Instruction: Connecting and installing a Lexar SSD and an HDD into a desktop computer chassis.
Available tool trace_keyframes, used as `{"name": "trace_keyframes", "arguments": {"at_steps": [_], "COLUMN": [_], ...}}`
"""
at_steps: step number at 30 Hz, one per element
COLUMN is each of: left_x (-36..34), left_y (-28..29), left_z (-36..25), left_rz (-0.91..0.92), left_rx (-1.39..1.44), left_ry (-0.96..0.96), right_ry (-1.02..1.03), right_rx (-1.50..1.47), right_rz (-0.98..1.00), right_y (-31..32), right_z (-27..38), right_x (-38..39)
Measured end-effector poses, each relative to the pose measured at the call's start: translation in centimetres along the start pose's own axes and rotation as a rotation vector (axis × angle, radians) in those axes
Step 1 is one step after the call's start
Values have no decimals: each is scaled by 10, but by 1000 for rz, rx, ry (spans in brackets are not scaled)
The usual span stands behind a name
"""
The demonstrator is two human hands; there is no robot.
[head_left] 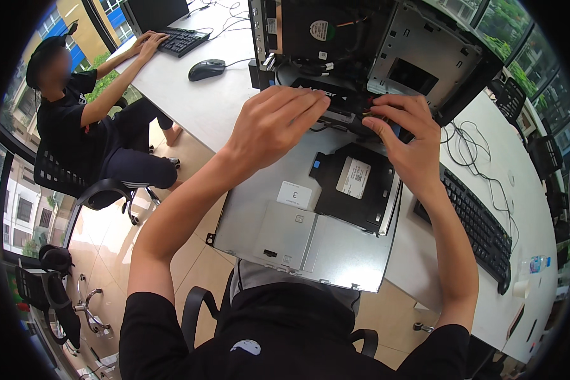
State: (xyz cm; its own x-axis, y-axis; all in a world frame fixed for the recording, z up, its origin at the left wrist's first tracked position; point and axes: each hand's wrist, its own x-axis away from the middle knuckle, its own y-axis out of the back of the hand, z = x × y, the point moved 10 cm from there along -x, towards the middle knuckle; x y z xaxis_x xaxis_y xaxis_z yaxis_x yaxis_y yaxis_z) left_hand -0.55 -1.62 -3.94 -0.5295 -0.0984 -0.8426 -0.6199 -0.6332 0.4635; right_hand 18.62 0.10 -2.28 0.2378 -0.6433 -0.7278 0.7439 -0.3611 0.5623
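An opened computer case point(258, 38) stands in front of me, its inside facing me. My left hand point(275, 123) reaches to its lower front, fingers stretched out over a black part with white lettering point(343, 99); the thumb is hidden. My right hand point(411, 136) is on the other side of that part, thumb and fingertips closed on a thin cable with reddish and yellowish wires point(367, 113). Below both hands a silver metal panel point(247, 218) lies towards me, overhanging the table edge. On it sits a black optical drive point(335, 201) with a white label.
A black keyboard point(478, 221) and loose cables point(472, 142) lie at the right, with a clear bottle point(535, 264) beyond. At the left are a mouse point(207, 69) and another keyboard point(182, 42), where a seated person point(85, 117) types. Office chairs point(47, 294) stand around.
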Motion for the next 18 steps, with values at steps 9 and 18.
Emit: {"name": "trace_keyframes", "arguments": {"at_steps": [9,18], "left_x": [13,14], "left_y": [-15,-21], "left_z": [21,32], "left_rz": [12,162], "left_rx": [-165,-188], "left_ry": [17,124], "right_ry": [185,283], "right_rx": [143,288], "right_rz": [-134,8], "right_y": [18,-10], "right_z": [26,27], "right_x": [-3,9]}}
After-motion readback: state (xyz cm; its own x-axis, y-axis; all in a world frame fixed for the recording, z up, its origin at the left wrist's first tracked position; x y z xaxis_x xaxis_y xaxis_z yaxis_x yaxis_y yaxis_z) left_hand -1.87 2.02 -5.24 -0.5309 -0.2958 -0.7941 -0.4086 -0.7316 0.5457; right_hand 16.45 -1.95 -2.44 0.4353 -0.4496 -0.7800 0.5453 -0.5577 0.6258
